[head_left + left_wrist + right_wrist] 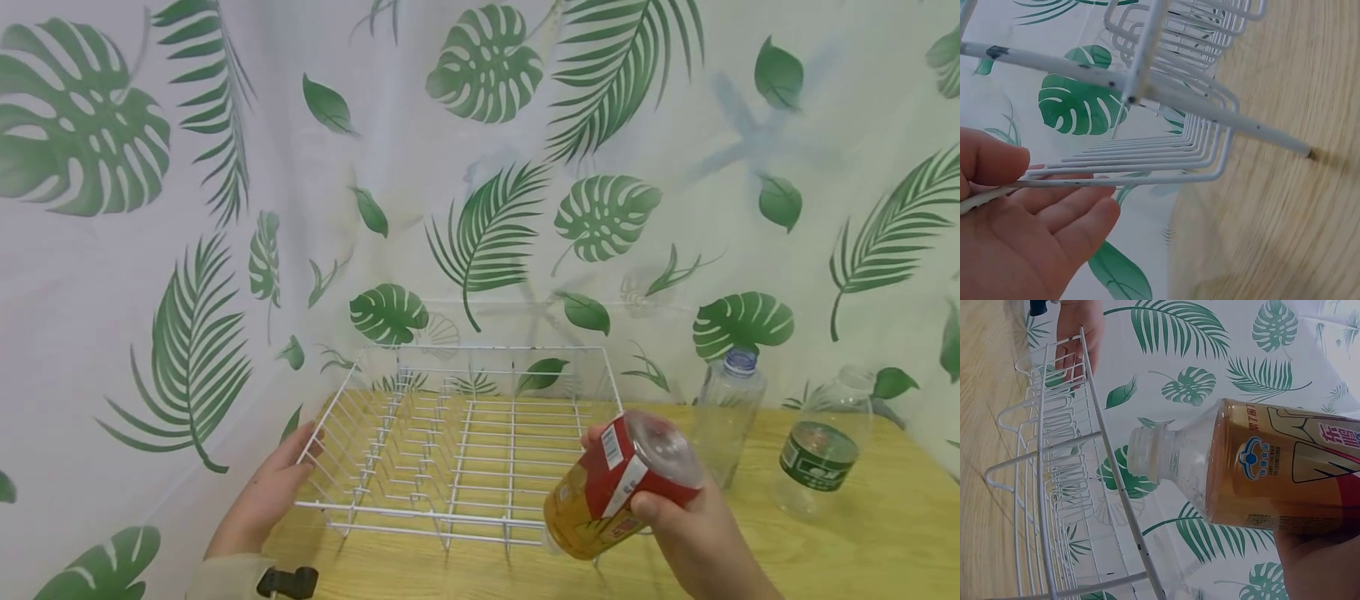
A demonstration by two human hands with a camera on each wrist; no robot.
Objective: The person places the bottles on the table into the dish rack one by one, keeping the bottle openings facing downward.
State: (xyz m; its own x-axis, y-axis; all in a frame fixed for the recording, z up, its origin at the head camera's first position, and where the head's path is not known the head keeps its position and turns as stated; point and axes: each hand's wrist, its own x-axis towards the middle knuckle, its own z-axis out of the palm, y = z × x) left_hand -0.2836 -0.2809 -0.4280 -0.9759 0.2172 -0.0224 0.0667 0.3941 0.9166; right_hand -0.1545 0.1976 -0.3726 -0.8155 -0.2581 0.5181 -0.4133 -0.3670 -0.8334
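A white wire dish rack [386,511] stands on the wooden table, with upright wire dividers in its left half. At its left side my left hand [281,487] holds the top wire; in the left wrist view the thumb lies over that wire [1166,181] and the fingers lie under it. My right hand [693,521] grips a plastic bottle [588,500] with an orange and red label over the rack's front right corner. The bottle is tilted, base up toward the right. Its clear mouth [1145,453] has no cap and points toward the rack in the right wrist view.
Two clear plastic bottles stand to the right of the rack: one with a bluish neck [727,408], one with a green label [817,457]. A white leaf-print sheet [465,150] hangs behind and left of the table [765,558].
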